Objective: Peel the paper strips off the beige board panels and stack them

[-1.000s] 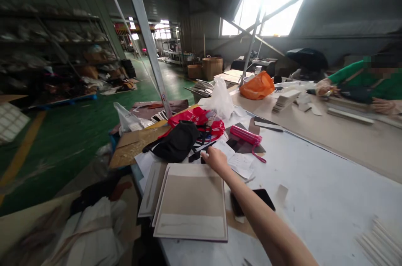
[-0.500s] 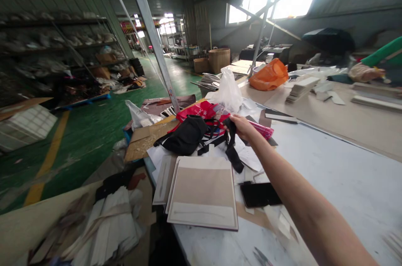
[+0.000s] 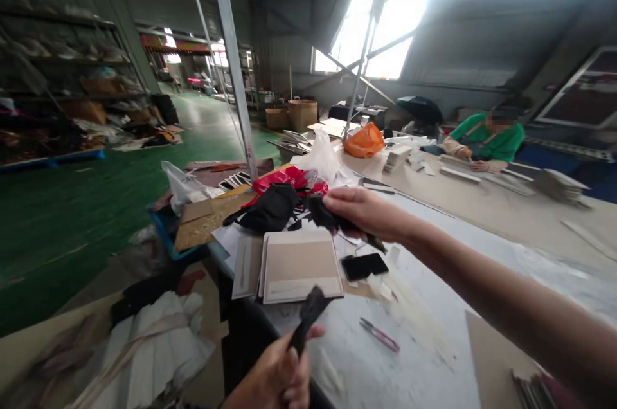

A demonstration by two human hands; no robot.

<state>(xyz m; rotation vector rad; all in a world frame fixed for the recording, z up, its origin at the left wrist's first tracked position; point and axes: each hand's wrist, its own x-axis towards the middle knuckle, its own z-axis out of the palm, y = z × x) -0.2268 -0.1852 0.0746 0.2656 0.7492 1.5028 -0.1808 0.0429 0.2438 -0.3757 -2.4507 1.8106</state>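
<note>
- While the right hand [image 3: 359,208] is held out over the table [image 3: 419,377], its thumb and fingers are pinched together on a dark bundle [image 3: 322,213] of soft material.
- The left hand [image 3: 284,373], low in front of me, has its fingers closed round the lower end of a black strip [image 3: 311,314], which sticks up past the near edge of the stacked boards [image 3: 303,264].
- Whether the two are separate pieces or ends of one, I cannot tell; no join shows.
- My worry is a snag: the dark bundle sits close to the black bag [image 3: 270,208], and a sideways pull could catch a strap.
- A trailing tail might also sweep the phone [image 3: 365,266], if drawn low.
- The black strip could slip, I think, being gripped at one end only.
- It looks narrow, matt and limp, crumpled towards its tip; blur hides any weave.
</note>
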